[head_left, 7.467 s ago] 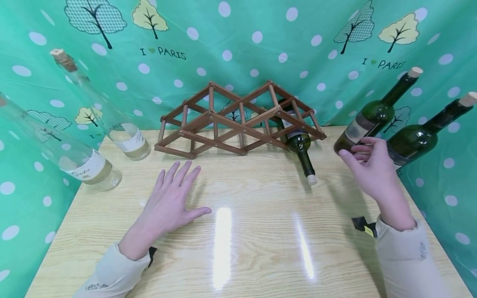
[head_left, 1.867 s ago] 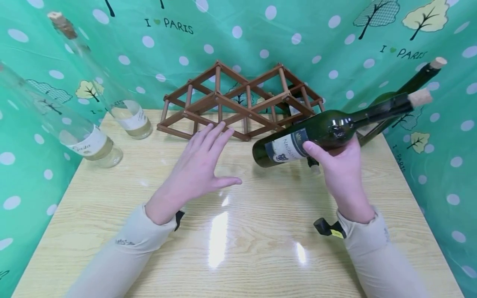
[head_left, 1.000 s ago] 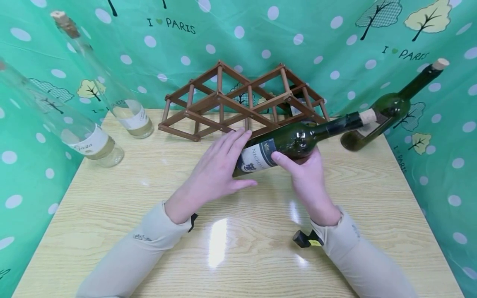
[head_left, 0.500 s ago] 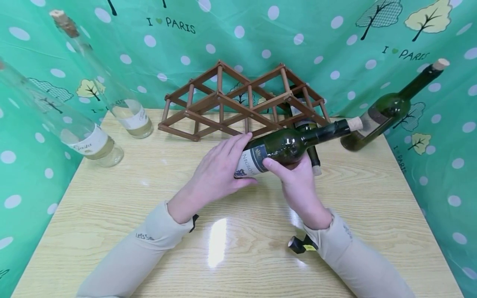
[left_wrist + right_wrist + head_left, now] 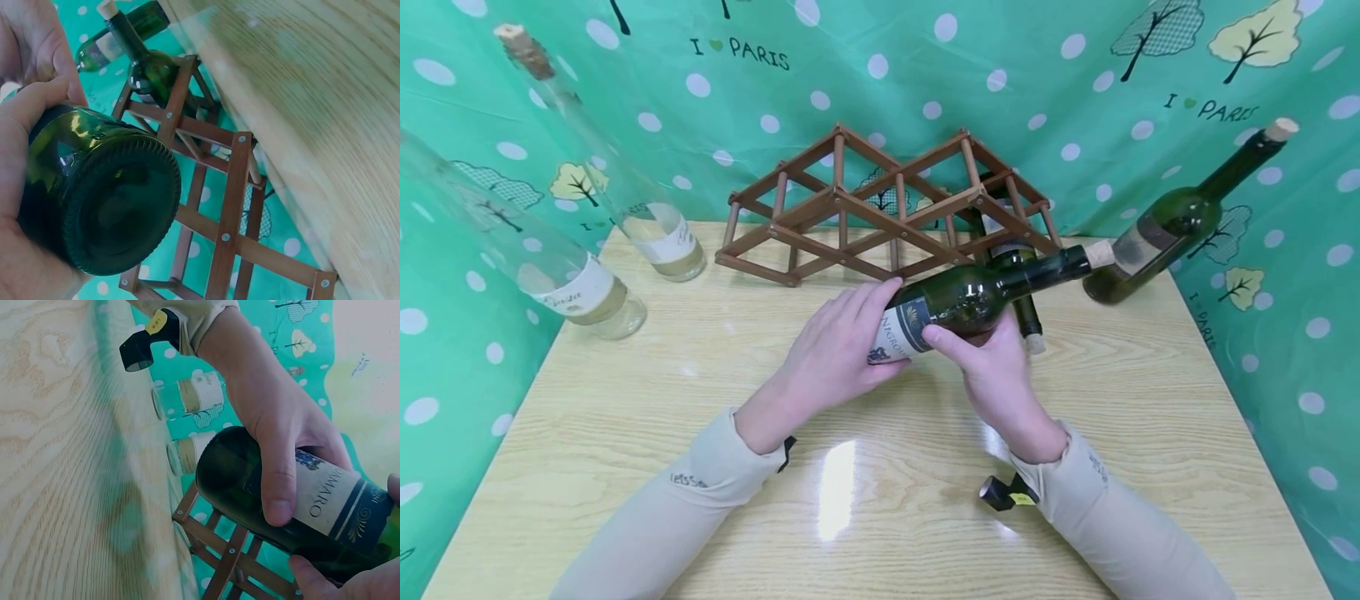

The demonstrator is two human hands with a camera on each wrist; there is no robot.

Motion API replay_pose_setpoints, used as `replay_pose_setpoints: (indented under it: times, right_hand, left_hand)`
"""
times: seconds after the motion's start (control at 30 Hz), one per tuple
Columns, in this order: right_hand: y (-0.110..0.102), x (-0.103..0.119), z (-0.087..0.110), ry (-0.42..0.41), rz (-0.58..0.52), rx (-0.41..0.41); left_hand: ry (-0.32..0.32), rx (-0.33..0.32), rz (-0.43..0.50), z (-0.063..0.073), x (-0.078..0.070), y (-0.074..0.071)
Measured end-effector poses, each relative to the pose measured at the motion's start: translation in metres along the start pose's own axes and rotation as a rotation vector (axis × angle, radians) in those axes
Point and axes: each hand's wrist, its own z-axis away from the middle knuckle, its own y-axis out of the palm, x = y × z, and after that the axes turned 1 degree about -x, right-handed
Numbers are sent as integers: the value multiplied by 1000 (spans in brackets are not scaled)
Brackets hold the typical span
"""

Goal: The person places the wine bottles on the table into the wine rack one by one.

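Three sides of green polka-dot cloth (image 5: 880, 92) enclose a pale wood bench (image 5: 917, 517), where a lattice wine rack (image 5: 897, 229) stands along the back. To its left stand two clear bottles (image 5: 580, 287); to its right, a standing green bottle (image 5: 1176, 212). A racked bottle (image 5: 1028, 318) lies in the right end, neck toward the person. The held bottle (image 5: 966, 300) is just in front of the rack — base left, neck right — its long axis crosswise to the racked one's. Both hands have it: the left hand (image 5: 835, 342) curls around the labeled lower end, its fingertips appearing nearer the rack, while the right hand (image 5: 1000, 375) grips toward the shoulder. Whether it touches rack or racked bottle cannot be told. A pale cork (image 5: 1101, 254) plugs its neck.
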Motion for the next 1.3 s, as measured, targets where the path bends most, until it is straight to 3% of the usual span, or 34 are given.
replay_pose_setpoints:
  times: [0.33, 0.63, 0.8, 0.93, 1.3]
  right_hand:
    - [-9, 6, 3, 144, 228, 67]
    - [-21, 17, 8, 176, 453, 225]
    - [-28, 30, 15, 154, 726, 293]
    - [-32, 42, 19, 109, 879, 308]
    - [-40, 65, 29, -69, 1051, 286]
  left_hand:
    - [10, 14, -16, 5, 9, -4]
    - [-14, 33, -26, 11, 19, -12]
    - [-15, 40, -22, 13, 24, -15]
    - [-10, 43, -24, 13, 25, -16]
    - [-4, 79, -75, 19, 28, -16]
